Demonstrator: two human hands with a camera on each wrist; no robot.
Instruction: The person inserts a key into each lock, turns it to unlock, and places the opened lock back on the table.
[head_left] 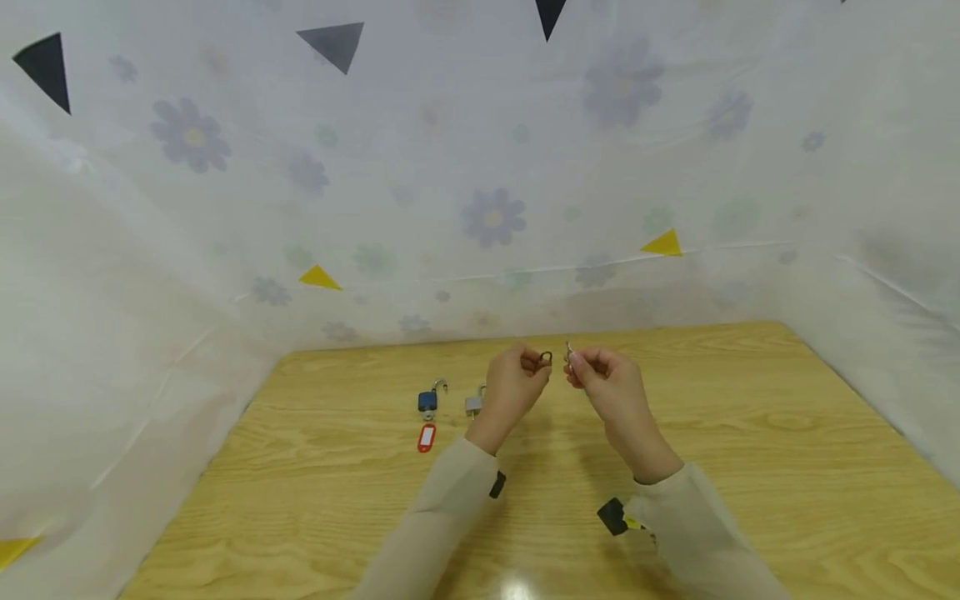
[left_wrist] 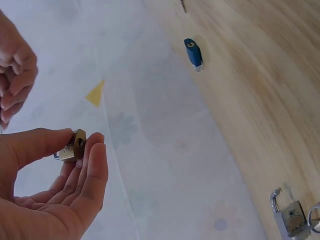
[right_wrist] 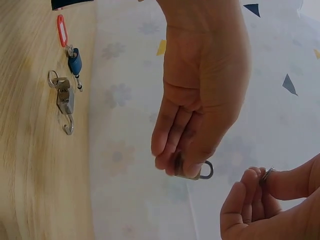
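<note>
Starting at the left of the counter (head_left: 315,467), we see a blue padlock (head_left: 428,400) with its shackle swung open and a red tag (head_left: 426,437) just below it, then a silver padlock (head_left: 474,404), also open, close beside it. Both lie flat, near our left hand (head_left: 513,387). That hand is raised above the wood, its fingers (left_wrist: 92,160) and thumb pinching a small brass padlock (left_wrist: 75,145) with the keyhole end turned outward, which looks meant to face a key. Just apart to the right, our right hand (head_left: 607,383) pinches a thin metal piece, probably a key (head_left: 569,350), between curled fingers, pointed toward the lock.
</note>
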